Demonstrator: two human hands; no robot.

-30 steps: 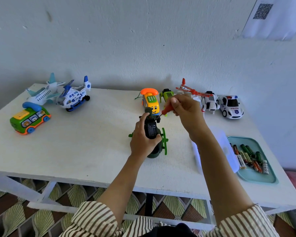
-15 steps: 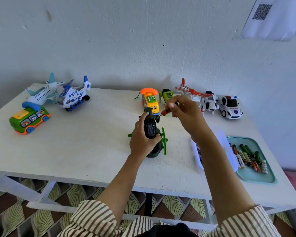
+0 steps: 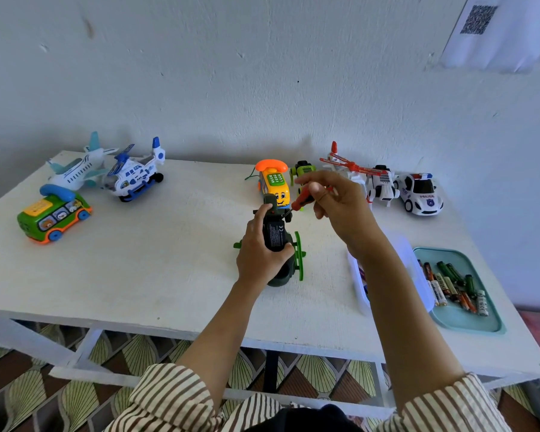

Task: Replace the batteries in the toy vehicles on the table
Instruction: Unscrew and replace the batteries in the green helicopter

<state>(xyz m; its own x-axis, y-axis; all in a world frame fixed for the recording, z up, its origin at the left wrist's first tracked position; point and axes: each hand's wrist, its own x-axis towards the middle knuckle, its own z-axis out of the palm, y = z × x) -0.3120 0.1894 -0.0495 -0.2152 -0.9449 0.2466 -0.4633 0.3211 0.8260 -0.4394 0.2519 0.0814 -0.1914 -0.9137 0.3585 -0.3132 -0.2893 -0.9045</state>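
My left hand (image 3: 262, 254) wraps the green helicopter (image 3: 276, 238), belly-up mid-table. Right hand (image 3: 340, 207) pinches the red screwdriver (image 3: 306, 199), tip at the toy's far end, probably on the cover screw; too small to confirm. Plan: seat tip square, press down, turn slowly.

Bright, even daylight with a cool bluish cast.
Soft shadows from the toys (image 3: 273, 185) fall back onto the wall (image 3: 262, 73) at the bench (image 3: 138, 260) rear edge. Wide-angle lens bows the bench edges. Centre is sharp, the paper sheet (image 3: 496, 32) top right is soft.
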